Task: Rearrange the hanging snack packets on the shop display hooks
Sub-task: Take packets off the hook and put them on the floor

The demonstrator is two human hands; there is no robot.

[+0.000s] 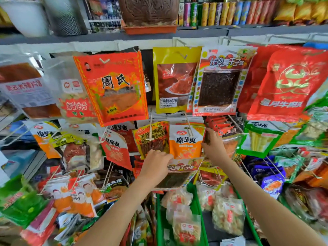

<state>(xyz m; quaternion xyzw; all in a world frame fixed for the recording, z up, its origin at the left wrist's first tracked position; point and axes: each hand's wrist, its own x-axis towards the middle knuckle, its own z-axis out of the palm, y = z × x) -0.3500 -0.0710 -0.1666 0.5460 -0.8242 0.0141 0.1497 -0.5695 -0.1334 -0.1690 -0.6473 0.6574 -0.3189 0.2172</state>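
Observation:
An orange-and-white snack packet (185,141) hangs on a metal hook (189,126) in the middle row of the display. My left hand (156,164) grips its lower left corner, fingers curled over the bottom edge. My right hand (213,146) holds its right edge, fingers wrapped behind the stack. Just below lies a tilted packet with a dark window (179,173), partly covered by my left hand. To the left of the orange one hangs a yellow-red packet (152,137).
The top row carries larger packets: orange (113,86), yellow (174,79), a dark-window one (220,82) and red (287,86). Green bins (195,210) of bagged snacks sit below. A shelf (195,31) with cans runs overhead. Bare hooks (236,125) jut out at the right.

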